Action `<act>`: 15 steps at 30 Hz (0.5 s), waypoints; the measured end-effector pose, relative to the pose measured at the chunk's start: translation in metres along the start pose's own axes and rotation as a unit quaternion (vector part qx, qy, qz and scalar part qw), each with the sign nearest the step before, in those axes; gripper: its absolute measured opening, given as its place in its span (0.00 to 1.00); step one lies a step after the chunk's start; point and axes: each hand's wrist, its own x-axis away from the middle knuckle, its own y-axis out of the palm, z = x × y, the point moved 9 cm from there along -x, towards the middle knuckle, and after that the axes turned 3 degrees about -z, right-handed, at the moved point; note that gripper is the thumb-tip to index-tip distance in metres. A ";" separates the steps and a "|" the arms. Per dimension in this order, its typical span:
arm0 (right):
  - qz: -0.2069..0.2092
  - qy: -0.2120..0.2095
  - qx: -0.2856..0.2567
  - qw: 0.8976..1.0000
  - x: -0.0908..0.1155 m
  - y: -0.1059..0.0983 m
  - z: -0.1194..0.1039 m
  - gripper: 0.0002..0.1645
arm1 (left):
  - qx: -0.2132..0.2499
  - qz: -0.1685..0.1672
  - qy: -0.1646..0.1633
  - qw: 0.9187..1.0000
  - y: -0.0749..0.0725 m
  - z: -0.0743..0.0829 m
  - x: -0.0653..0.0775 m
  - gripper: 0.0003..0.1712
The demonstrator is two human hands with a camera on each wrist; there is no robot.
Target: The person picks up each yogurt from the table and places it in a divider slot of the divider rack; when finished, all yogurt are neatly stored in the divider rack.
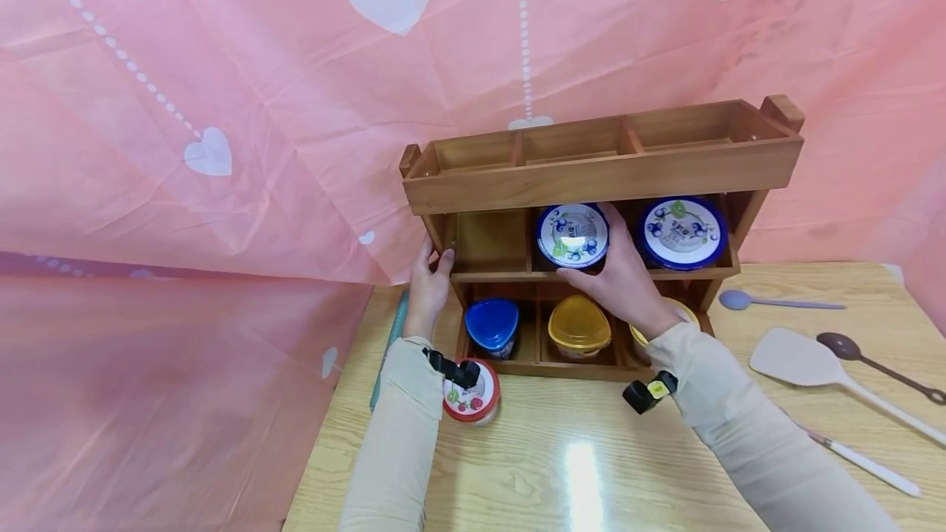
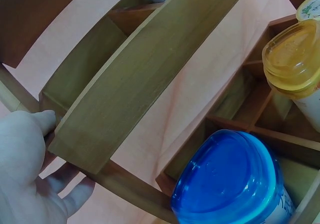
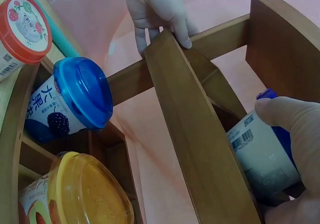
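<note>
A brown wooden shelf rack [image 1: 602,179] with three divided tiers stands on the table. My right hand [image 1: 621,273] grips a blue-lidded yogurt cup [image 1: 572,236] in the middle compartment of the middle tier, thumb and fingers on either side of it. On the rack's left side, my left hand [image 1: 430,282] holds the end of the middle tier, its thumb [image 2: 46,120] over the wood. Right of the gripped cup sits a second blue-lidded cup [image 1: 683,232]. The middle tier's left compartment holds nothing.
The bottom tier holds a blue-capped cup [image 1: 492,324], a yellow-capped cup [image 1: 580,327] and a partly hidden yellow-rimmed cup [image 1: 676,314]. A red-lidded cup [image 1: 473,392] stands in front. Rightward lie a spatula [image 1: 798,358], spoons and a white-handled utensil [image 1: 872,466]. Pink cloth hangs behind.
</note>
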 end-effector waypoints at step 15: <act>-0.005 0.000 0.037 0.999 0.000 0.006 0.002 0.69 | 0.004 -0.006 -0.005 1.000 0.000 -0.001 -0.001 0.32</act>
